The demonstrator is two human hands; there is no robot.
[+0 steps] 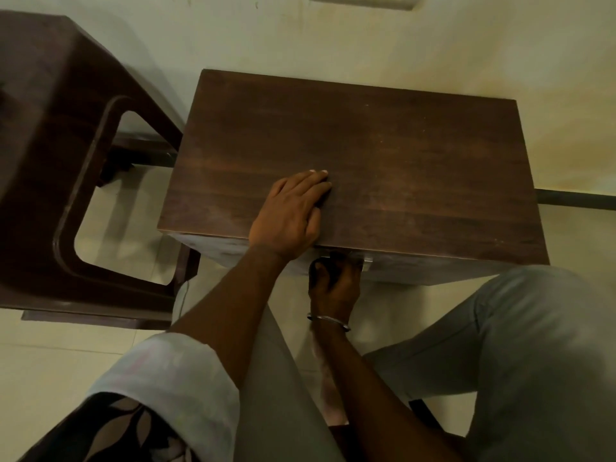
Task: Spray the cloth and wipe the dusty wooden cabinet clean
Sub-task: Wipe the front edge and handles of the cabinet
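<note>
A dark wooden cabinet (400, 155) stands against the wall, its top dull with faint dusty streaks. My left hand (293, 211) lies flat on the top near the front edge, fingers straight and together, pointing right. Just below that edge, my right hand (335, 281), with a metal bangle on the wrist, curls its fingers round the metal handle (367, 263) on the cabinet's front. No cloth or spray bottle is in view.
A dark brown plastic chair (66, 155) stands close on the cabinet's left. My right knee in grey trousers (533, 345) is right of my arms, close to the cabinet front. Pale floor tiles (126, 208) show between the chair and the cabinet.
</note>
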